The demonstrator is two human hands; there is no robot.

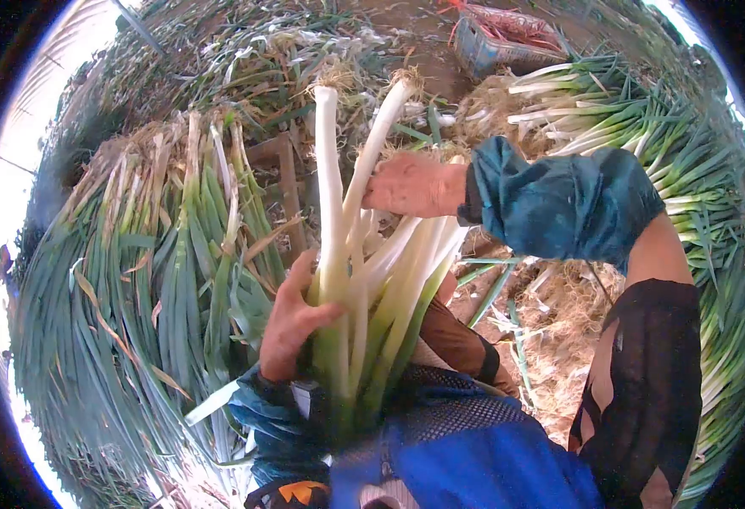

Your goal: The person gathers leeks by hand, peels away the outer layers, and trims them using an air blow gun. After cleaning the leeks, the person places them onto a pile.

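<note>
A bunch of leeks (332,204) stands roots up in front of my body, with white stems above and green leaves running down to my lap. My left hand (292,318) grips the bunch from the left, its thumb lying across the stems. My right hand (415,185) is closed at the upper white part, against a slanting leek (383,127); its fingertips are partly hidden behind the stems. Two stems rise above the others, with tangled roots at their tops. Several more stems lean to the right below my right hand.
A large heap of untrimmed leeks (152,246) lies on the left, beside a wooden frame (288,191). Cleaner leeks (644,127) are piled along the right. A crate (508,42) with red strips stands at the back. Root scraps (551,339) cover the ground.
</note>
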